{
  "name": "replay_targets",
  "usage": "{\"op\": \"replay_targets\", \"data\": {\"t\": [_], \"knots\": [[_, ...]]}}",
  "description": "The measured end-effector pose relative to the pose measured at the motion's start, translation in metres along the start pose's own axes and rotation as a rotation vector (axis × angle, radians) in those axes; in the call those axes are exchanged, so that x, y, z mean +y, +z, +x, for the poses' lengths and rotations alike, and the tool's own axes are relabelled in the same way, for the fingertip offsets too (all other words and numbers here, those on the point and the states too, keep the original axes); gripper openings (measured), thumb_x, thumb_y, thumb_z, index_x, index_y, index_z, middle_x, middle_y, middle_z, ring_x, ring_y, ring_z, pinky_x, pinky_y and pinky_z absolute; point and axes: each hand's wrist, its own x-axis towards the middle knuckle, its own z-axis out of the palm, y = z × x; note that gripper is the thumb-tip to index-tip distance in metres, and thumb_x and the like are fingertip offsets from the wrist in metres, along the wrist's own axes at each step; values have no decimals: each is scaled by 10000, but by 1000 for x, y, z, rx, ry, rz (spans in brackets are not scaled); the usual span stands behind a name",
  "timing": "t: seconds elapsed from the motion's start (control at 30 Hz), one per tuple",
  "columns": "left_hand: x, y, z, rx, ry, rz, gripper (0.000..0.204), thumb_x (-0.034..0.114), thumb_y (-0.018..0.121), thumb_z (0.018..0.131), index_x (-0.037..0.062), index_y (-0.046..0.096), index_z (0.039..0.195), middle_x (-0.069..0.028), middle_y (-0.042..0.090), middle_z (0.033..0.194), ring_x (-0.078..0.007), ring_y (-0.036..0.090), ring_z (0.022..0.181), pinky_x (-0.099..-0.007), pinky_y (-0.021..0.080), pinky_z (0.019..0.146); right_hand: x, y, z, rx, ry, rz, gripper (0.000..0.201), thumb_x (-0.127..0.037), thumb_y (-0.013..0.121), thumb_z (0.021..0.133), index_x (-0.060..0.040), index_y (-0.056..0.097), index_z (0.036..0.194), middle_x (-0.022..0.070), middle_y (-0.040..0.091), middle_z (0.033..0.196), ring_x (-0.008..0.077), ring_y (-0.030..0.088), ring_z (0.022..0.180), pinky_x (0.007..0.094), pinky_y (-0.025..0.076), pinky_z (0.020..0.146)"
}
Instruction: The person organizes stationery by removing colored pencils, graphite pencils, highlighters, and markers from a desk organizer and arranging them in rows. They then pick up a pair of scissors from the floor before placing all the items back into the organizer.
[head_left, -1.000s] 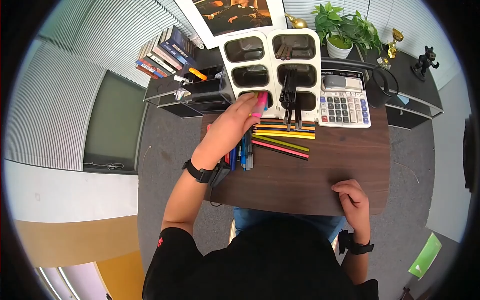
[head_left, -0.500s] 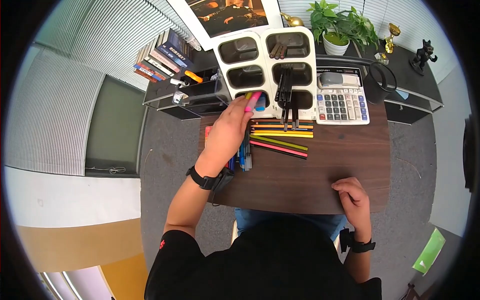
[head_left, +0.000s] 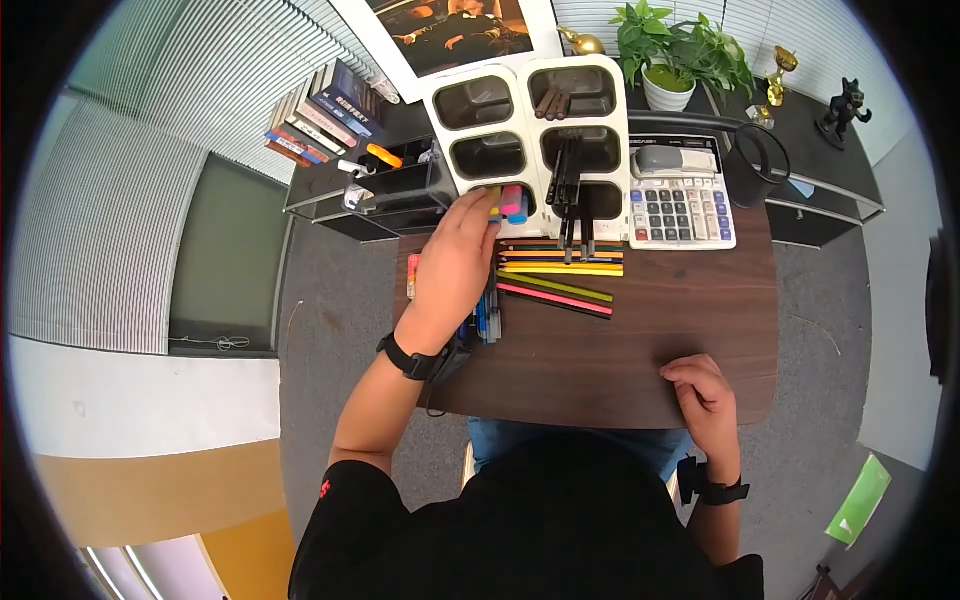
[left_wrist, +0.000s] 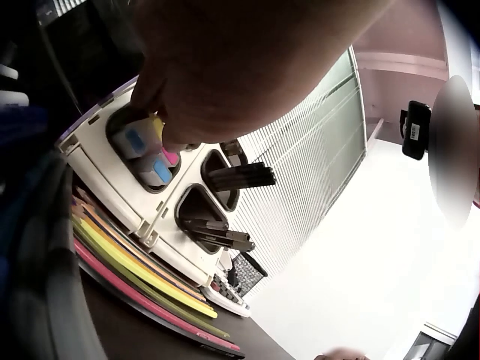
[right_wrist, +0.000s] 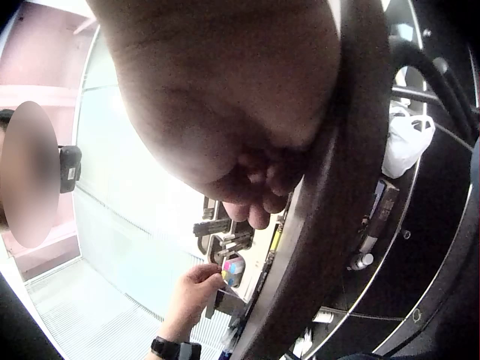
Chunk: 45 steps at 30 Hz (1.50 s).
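My left hand (head_left: 455, 255) is over the near left compartment of a white desk organizer (head_left: 533, 160), pinching a yellow highlighter (head_left: 495, 196) by its upper part. The fingers hide much of it. In that same compartment stand a pink highlighter (head_left: 512, 199) and a blue one (head_left: 518, 218); the left wrist view shows their blue (left_wrist: 162, 171) and pink ends close together. My right hand (head_left: 705, 390) rests at the table's front edge, its fingers loosely curled around nothing.
Black pens (head_left: 567, 185) stand in the right compartments, brown pencils (head_left: 552, 103) in the far right one. Colored pencils (head_left: 560, 270) lie before the organizer, with blue and grey pens (head_left: 489, 315) beside my left wrist. A calculator (head_left: 683, 215) and a mesh cup (head_left: 757, 170) stand to the right.
The pink highlighter has gone from my left hand into the near left compartment and stands there released. My left hand has shifted slightly left, onto the yellow one. The right hand has stayed put.
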Motion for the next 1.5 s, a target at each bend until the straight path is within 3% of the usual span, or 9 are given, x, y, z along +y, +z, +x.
{"op": "replay_targets", "data": {"t": [0.3,0.43,0.53,0.6,0.73,0.93,1.2,1.43,1.5], "knots": [[-15,8,-4,0,-31,-126,211,14,646,925,8,652,1136,-186,677,1179,-386,651,1089,-408,540,898,1,1,0,23,12,22,185,101,588,854,-12,683,965,117,714,998,282,660,959,361,511,854],[-11,8,-5,43,-20,-76,268,37,666,920,-3,626,1181,-185,681,1133,-368,670,1035,-400,550,860,1,1,0,18,-4,7,199,115,572,857,-9,684,966,118,706,999,267,656,960,348,505,858],[-4,9,-10,33,-175,13,365,57,685,915,-18,576,1256,-183,680,1076,-342,685,965,-393,557,814,0,1,0,17,1,5,199,115,574,857,-9,685,967,119,706,1001,268,656,961,348,505,854],[2,8,-10,-74,-370,-67,423,64,689,917,-29,536,1300,-179,674,1034,-315,687,902,-390,556,770,0,1,0,20,2,-1,188,104,590,851,-11,684,966,120,712,999,284,660,956,362,512,842],[-11,22,-14,2,-263,-85,399,63,680,925,-24,547,1290,-178,678,1037,-303,688,895,-389,555,762,1,2,0,18,1,15,202,115,574,860,-6,689,973,117,704,1002,264,654,958,343,504,850],[2,13,-9,-73,-257,12,430,70,695,909,-25,541,1299,-187,653,1128,-334,684,924,-390,555,772,1,2,0,27,-8,7,201,106,585,852,-12,692,976,117,708,996,275,656,951,350,512,838],[24,18,4,-43,-163,228,522,288,708,918,-14,524,1303,-209,600,1222,-382,660,1031,-429,572,800,1,2,0,28,-7,9,200,110,580,846,-6,687,969,121,708,994,274,654,954,350,512,837],[21,24,8,-93,-221,144,436,233,685,934,-4,539,1270,-216,603,1190,-409,651,1008,-444,570,804,0,1,0,24,-9,12,214,114,574,842,-13,683,976,117,710,998,278,654,950,357,511,837],[17,26,6,-70,-157,142,405,208,682,935,0,556,1258,-226,602,1194,-415,649,1008,-443,570,814,2,1,0,24,-20,14,214,114,574,841,-13,682,976,117,711,998,281,653,949,360,510,839]]}}
